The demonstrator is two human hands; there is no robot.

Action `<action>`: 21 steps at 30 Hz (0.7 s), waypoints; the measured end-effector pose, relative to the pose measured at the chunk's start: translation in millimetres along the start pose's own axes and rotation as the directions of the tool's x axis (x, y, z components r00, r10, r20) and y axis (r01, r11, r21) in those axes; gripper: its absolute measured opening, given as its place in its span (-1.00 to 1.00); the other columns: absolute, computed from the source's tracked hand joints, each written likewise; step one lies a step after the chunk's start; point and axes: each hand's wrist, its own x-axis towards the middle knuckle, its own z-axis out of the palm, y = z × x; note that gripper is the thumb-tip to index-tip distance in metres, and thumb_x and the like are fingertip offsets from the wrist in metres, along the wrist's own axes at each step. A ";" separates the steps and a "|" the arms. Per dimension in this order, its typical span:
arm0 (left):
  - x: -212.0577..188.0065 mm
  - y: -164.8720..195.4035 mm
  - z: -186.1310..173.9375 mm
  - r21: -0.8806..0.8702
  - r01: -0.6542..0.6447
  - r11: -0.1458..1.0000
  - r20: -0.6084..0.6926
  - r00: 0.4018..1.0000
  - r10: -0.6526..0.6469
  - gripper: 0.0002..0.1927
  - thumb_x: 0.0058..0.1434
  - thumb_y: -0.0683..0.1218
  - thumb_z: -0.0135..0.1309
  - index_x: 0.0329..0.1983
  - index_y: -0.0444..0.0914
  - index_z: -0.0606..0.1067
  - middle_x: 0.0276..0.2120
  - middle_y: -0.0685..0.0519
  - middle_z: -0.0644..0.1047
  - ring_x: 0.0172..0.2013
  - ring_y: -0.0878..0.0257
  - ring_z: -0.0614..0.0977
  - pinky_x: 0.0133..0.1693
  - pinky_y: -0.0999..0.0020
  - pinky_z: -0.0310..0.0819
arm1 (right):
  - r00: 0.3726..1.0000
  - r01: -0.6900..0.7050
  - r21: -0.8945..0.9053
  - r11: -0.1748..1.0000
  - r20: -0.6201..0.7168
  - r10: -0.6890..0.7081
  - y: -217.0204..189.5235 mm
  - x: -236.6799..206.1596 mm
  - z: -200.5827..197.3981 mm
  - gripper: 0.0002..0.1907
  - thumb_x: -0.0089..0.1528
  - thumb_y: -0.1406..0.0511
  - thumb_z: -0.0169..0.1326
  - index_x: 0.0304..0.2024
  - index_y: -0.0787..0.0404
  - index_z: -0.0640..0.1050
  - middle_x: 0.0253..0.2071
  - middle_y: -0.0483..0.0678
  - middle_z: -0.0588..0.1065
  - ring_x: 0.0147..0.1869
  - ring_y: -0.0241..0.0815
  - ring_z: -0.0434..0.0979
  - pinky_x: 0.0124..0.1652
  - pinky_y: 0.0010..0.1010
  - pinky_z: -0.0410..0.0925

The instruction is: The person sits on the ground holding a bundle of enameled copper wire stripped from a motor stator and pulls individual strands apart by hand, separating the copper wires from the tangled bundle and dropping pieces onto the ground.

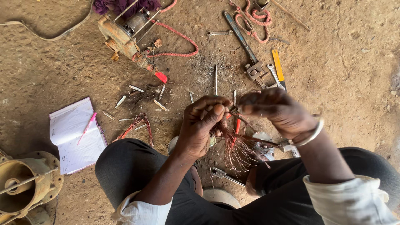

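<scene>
- Bundle of copper wire strands (235, 146): thin, reddish, frayed; held up between both hands above the person's lap, loose ends hanging down and fanning out over the dirt floor (341, 83).
- Left hand (202, 123): fingers curled closed, thumb pressed against them, pinching the top of the bundle from its left side.
- Right hand (277, 110): fingers bent in and closed on the upper ends of the strands, just beside the left hand's fingertips; a metal bangle (310, 133) sits on the wrist.
- Red-handled tool (237, 125): partly hidden behind the strands, between the two hands; its kind cannot be told.
- Second, smaller bunch of copper wire (137, 125): lying on the floor left of the left hand, near the knee.
- Short pale sticks (136, 88): several, scattered on the floor beyond the hands.
- Open notebook (75, 137): on the floor at left, a pink pen (87, 128) lying across its page.
- Pipe wrench (248, 50): on the floor beyond the right hand, spanners (221, 33) and a yellow-handled tool (278, 66) near it.
- Motor part with long bolts (125, 31): top left, a red cord (179, 39) trailing from it.
- Round metal housing (25, 183): at the lower left edge.
</scene>
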 end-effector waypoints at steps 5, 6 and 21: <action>-1.3 -0.5 -2.3 0.010 0.018 1.000 0.034 0.999 -0.018 -0.75 0.39 -0.06 0.24 0.05 -0.27 0.62 -0.21 0.06 0.64 -0.34 0.41 0.58 -0.36 0.47 0.52 | 0.996 -0.071 -0.160 0.985 -0.062 0.062 2.6 2.1 11.5 -0.72 0.11 0.41 0.28 -0.11 0.33 0.66 -0.17 -0.02 0.67 -0.08 -0.19 0.65 -0.04 -0.34 0.48; -1.6 0.0 -2.1 0.023 0.018 1.000 0.037 0.999 -0.018 -0.75 0.40 -0.06 0.23 0.06 -0.27 0.62 -0.18 0.06 0.64 -0.33 0.42 0.57 -0.34 0.47 0.51 | 0.994 -0.076 -0.169 0.983 -0.088 0.062 -1.1 1.5 10.8 -0.70 0.11 0.41 0.27 -0.09 0.31 0.64 -0.17 -0.02 0.67 -0.09 -0.19 0.65 -0.04 -0.35 0.49; 1.3 1.9 3.1 0.051 0.106 0.993 -0.024 0.994 -0.105 -0.69 0.33 -0.01 0.24 0.02 -0.28 0.60 -0.27 0.11 0.61 -0.41 0.47 0.53 -0.51 0.52 0.39 | 0.920 0.330 -0.189 0.925 -0.157 -0.360 -36.3 -17.2 38.8 -0.73 0.22 0.52 0.23 -0.03 0.26 0.61 -0.01 -0.10 0.57 0.10 -0.29 0.54 0.12 -0.45 0.42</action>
